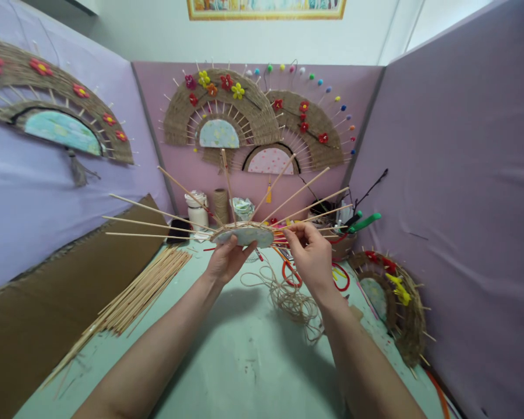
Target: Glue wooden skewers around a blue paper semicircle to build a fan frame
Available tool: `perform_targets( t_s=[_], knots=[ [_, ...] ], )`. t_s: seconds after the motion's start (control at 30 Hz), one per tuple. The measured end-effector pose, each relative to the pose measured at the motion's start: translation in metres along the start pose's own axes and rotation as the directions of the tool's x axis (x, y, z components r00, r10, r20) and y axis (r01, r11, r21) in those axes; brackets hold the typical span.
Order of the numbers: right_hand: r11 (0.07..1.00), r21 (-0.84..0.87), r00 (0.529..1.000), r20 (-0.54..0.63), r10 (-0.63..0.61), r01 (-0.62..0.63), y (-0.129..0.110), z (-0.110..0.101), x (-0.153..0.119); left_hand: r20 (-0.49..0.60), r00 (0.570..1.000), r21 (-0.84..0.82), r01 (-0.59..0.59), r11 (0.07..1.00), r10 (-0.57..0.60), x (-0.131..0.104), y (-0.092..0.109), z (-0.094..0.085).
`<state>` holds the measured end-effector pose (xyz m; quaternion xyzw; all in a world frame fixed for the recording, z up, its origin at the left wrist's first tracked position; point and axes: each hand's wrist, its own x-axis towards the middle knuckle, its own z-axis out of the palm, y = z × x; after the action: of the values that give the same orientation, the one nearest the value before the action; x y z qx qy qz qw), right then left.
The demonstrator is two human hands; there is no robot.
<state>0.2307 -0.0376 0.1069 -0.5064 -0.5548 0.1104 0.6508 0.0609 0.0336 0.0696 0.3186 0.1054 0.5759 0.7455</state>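
Note:
A half-round fan base (243,235), pale and patterned with twine along its curved rim, is held up above the table. Several thin wooden sticks (308,189) spread out from that rim like rays. My left hand (230,257) grips the base from below, thumb on its near face. At the base's right end, my right hand (308,250) pinches with thumb and forefinger, close to the lowest sticks; whether it holds a stick or twine there is too small to tell. A loose tangle of twine (294,299) lies on the table under my right hand.
A bundle of wooden sticks (146,291) lies at left beside a brown cardboard sheet (70,297). Finished fans (222,105) hang on the walls; another fan (402,308) leans at right. Behind stand a white jar (196,209), a twine spool (220,205) and green-handled pliers (364,223).

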Motion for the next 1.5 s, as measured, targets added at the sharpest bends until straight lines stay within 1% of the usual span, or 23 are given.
perform_targets(
  t_s=[0.1, 0.13, 0.2, 0.27, 0.33, 0.4, 0.47, 0.63, 0.77, 0.93, 1.1, 1.2, 1.3, 1.37, 1.4, 1.47, 1.5],
  knots=[
    [0.999, 0.031, 0.999, -0.023, 0.027, -0.026, 0.006, -0.008, 0.007, -0.036, 0.999, -0.003, -0.037, 0.999, 0.037, 0.004, 0.009, -0.002],
    [0.995, 0.080, 0.998, -0.029, 0.055, -0.053, 0.008, -0.011, 0.009, -0.048, 0.998, -0.001, -0.050, 0.999, 0.050, 0.006, 0.012, -0.004],
    [0.960, 0.235, 0.987, -0.006, 0.161, -0.155, 0.011, -0.019, 0.016, -0.072, 0.995, -0.001, -0.073, 0.997, 0.073, 0.010, 0.019, -0.007],
    [0.865, 0.416, 0.958, 0.067, 0.280, -0.281, 0.011, -0.029, 0.021, -0.090, 0.992, -0.003, -0.093, 0.996, 0.093, 0.013, 0.025, -0.010],
    [0.747, 0.559, 0.930, 0.151, 0.335, -0.360, 0.006, -0.038, 0.026, -0.090, 0.991, -0.009, -0.104, 0.994, 0.103, 0.015, 0.029, -0.014],
    [0.659, 0.659, 0.928, 0.195, 0.316, -0.363, -0.002, -0.046, 0.028, -0.071, 0.992, -0.014, -0.101, 0.995, 0.100, 0.016, 0.029, -0.018],
    [0.608, 0.722, 0.940, 0.192, 0.282, -0.330, -0.010, -0.052, 0.027, -0.042, 0.995, -0.013, -0.087, 0.996, 0.087, 0.017, 0.028, -0.021],
    [0.559, 0.802, 0.976, 0.134, 0.171, -0.208, -0.022, -0.055, 0.019, 0.021, 0.997, 0.009, -0.070, 0.997, 0.070, 0.018, 0.021, -0.029],
    [0.523, 0.837, 0.987, 0.130, 0.098, -0.162, -0.026, -0.058, 0.016, 0.067, 0.996, 0.023, -0.056, 0.998, 0.054, 0.019, 0.018, -0.034],
    [0.536, 0.832, 0.989, 0.113, 0.091, -0.145, -0.027, -0.060, 0.016, 0.087, 0.996, 0.033, -0.020, 0.999, 0.017, 0.019, 0.016, -0.037],
    [0.562, 0.808, 0.982, 0.114, 0.148, -0.179, -0.027, -0.058, 0.018, 0.113, 0.994, 0.030, -0.012, 0.999, 0.008, 0.019, 0.015, -0.037],
    [0.563, 0.790, 0.966, 0.143, 0.216, -0.243, -0.025, -0.053, 0.020, 0.075, 0.997, -0.017, -0.025, 1.000, 0.026, 0.020, 0.018, -0.036],
    [0.590, 0.737, 0.932, 0.151, 0.329, -0.328, -0.015, -0.044, 0.022, -0.023, 0.999, -0.063, -0.039, 0.997, 0.037, 0.021, 0.025, -0.030],
    [0.655, 0.660, 0.915, 0.130, 0.382, -0.367, -0.002, -0.035, 0.023, -0.098, 0.994, -0.098, -0.053, 0.994, 0.044, 0.021, 0.032, -0.025],
    [0.720, 0.586, 0.917, 0.111, 0.384, -0.373, 0.005, -0.030, 0.023, -0.130, 0.991, -0.120, -0.061, 0.991, 0.045, 0.021, 0.036, -0.022],
    [0.868, 0.356, 0.936, 0.077, 0.342, -0.347, 0.021, -0.019, 0.021, -0.179, 0.983, -0.172, -0.079, 0.982, 0.047, 0.019, 0.042, -0.015],
    [0.921, 0.220, 0.947, 0.084, 0.309, -0.320, 0.029, -0.014, 0.020, -0.199, 0.979, -0.199, -0.088, 0.976, 0.048, 0.019, 0.044, -0.011]
  ],
)
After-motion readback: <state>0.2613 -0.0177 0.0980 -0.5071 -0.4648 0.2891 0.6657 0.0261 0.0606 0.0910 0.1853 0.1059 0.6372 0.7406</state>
